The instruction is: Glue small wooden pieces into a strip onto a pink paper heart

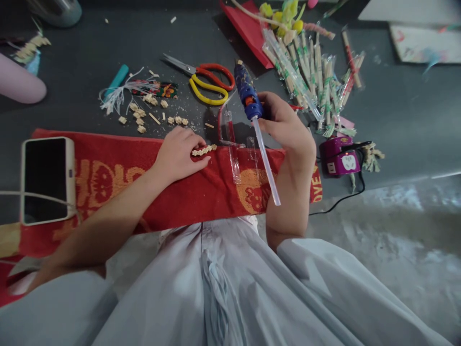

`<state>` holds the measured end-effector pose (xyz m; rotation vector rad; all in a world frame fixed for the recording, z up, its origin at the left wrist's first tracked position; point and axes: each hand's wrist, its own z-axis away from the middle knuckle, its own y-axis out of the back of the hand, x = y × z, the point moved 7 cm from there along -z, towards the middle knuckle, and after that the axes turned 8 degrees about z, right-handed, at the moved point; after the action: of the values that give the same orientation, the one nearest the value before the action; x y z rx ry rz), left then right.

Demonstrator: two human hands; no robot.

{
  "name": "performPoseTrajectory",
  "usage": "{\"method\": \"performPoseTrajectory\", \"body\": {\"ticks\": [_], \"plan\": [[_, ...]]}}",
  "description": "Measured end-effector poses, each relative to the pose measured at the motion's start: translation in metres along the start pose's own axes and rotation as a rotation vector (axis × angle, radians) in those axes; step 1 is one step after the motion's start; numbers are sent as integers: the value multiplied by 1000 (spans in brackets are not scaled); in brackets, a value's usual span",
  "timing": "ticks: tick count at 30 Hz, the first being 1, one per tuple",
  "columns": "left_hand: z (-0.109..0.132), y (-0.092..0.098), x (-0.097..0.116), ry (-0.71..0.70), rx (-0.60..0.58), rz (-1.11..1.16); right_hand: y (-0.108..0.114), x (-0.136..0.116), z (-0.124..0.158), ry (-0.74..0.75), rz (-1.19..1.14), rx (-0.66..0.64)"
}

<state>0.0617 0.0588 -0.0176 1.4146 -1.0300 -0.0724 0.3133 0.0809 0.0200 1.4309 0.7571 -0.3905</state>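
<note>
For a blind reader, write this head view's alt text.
Right hand holds a blue glue gun with a translucent stick; left hand curls around a knobbly cream strip over a red patterned towel. Red-and-yellow-handled metal scissors lie beyond.

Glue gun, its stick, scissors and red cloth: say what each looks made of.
Glue gun: probably hard plastic; the blue body looks moulded.
Glue stick: likely hot-melt glue, being translucent and smooth.
Scissors: shiny grey blades suggest steel; the red and yellow handles look like plastic, perhaps a soft coating.
Red cloth: matt, with a slightly fuzzy surface, so likely terry towelling, perhaps cotton.
</note>
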Motion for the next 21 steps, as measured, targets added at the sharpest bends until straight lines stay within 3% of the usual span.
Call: {"method": "performPoseTrajectory", "body": {"ticks": [7,13,21], "plan": [[0,0,-1,8,12,-8,-2,1,-3,-33,-256,55],[-1,-5,2,-30,40,-62,-11,-10,0,-82,-253,46],[-1,-7,7,-102,89,-127,-11,-37,6,20,-418,18]]}}
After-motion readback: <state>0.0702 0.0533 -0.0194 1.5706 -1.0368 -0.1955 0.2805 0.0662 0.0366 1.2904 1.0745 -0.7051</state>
